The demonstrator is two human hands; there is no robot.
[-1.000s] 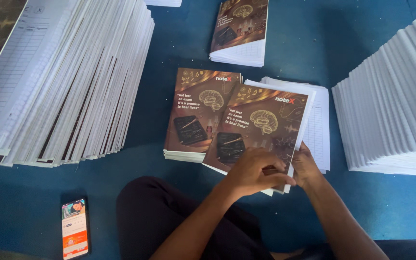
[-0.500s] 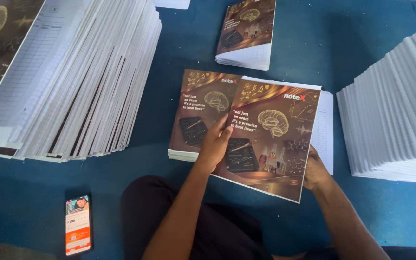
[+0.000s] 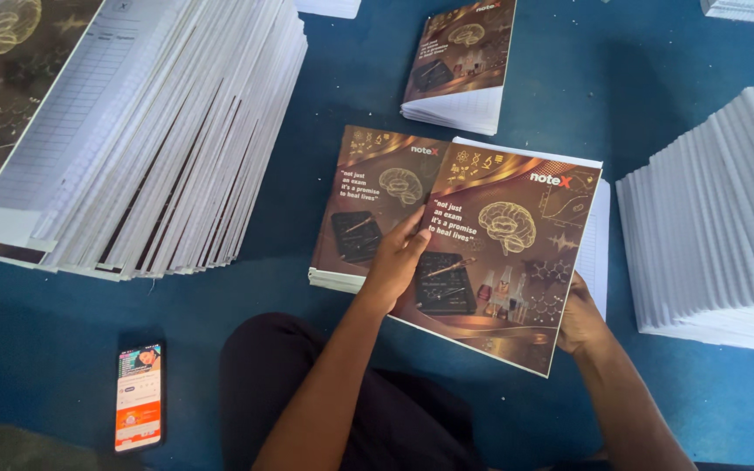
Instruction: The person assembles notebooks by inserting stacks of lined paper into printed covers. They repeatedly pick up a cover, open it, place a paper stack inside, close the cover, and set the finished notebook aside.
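Observation:
A brown notebook cover with a golden brain picture (image 3: 517,235) lies tilted over a white pad of pages (image 3: 597,244) in front of me. My left hand (image 3: 397,259) presses flat on the cover's left edge, fingers spread. My right hand (image 3: 579,316) grips the cover's lower right edge, thumb under it. Beneath its left side sits a finished notebook of the same design (image 3: 368,205).
A third notebook (image 3: 455,65) lies further away. A long fanned row of printed sheets (image 3: 159,148) fills the left, and stacks of white paper blocks (image 3: 717,235) the right. A phone with a lit screen (image 3: 139,395) lies by my knee on the blue floor (image 3: 656,96).
The cover has been pulled up and flattened over the white pad. My left hand slid from its lower edge to its left side, and my right hand moved to the lower right edge.

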